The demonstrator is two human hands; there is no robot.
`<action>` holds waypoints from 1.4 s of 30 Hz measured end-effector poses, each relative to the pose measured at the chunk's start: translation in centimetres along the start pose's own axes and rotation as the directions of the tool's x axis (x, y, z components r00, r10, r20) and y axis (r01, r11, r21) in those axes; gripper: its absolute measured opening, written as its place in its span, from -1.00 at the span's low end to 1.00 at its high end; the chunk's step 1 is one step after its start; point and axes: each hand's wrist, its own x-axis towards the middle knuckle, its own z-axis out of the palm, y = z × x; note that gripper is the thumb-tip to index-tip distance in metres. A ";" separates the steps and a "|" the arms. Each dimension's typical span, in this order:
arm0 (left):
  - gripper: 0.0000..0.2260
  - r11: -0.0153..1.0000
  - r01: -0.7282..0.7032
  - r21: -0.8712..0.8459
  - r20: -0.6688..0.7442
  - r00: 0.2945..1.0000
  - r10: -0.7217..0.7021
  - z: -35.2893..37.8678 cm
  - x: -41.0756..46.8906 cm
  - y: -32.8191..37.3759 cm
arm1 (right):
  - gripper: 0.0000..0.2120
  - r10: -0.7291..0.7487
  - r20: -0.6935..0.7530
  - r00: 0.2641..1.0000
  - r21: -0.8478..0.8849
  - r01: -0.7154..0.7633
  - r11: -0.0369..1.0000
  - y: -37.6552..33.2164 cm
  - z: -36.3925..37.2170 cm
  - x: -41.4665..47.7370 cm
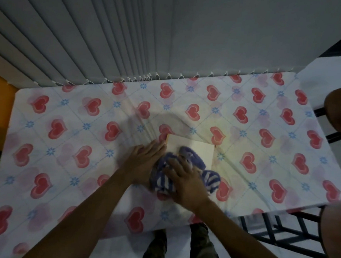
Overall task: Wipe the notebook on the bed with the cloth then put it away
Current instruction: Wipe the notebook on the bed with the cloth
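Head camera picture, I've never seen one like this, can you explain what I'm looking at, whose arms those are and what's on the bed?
There is no machine here. The single picture comes from a camera worn on a person's head, looking down, so the arms are their own. The bed sheet has red hearts, with blinds behind it. A pale notebook lies on it. The left hand rests flat at the notebook's left edge, steadying it. The right hand presses a purple and white striped cloth onto the notebook.
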 end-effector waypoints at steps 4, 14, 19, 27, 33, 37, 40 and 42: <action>0.38 1.000 0.008 -0.014 0.004 1.000 -0.008 0.0 0.2 -0.1 | -0.45 -0.096 0.075 0.993 -0.036 0.099 0.994 1.6 0.8 -4.2; 0.41 0.999 -0.008 0.038 0.046 0.999 0.007 -0.3 0.2 -0.2 | -0.42 0.153 0.008 0.988 0.014 -0.153 0.988 4.6 -3.5 3.1; 0.26 1.000 0.011 0.025 0.014 1.000 -0.011 -0.6 -0.1 0.3 | -0.44 -0.006 -0.017 1.000 0.006 0.006 1.000 1.1 -0.5 0.4; 0.42 0.999 -0.001 0.045 0.041 0.999 -0.001 -0.9 -0.1 0.3 | -0.33 0.056 0.181 0.982 -0.058 -0.046 0.997 7.3 -3.4 -1.5; 0.38 0.998 0.011 0.057 0.055 0.998 -0.014 -1.0 -0.1 0.4 | -0.39 0.191 0.061 0.980 -0.021 -0.190 0.982 2.9 -2.9 3.3; 0.11 0.999 0.007 0.034 -0.038 0.999 -0.006 -0.5 -0.4 0.6 | -0.41 -0.015 0.094 0.995 -0.011 0.016 1.000 0.6 -0.7 -0.6; 0.34 0.999 0.028 0.031 0.031 0.999 -0.029 -0.9 0.0 0.7 | -0.44 -0.079 0.152 0.985 -0.010 0.082 0.997 2.9 -1.1 -3.0; 0.43 0.999 0.023 0.045 0.053 0.998 -0.026 -0.8 0.0 0.6 | -0.42 0.012 0.164 0.986 -0.029 -0.007 1.000 4.9 -2.3 -2.2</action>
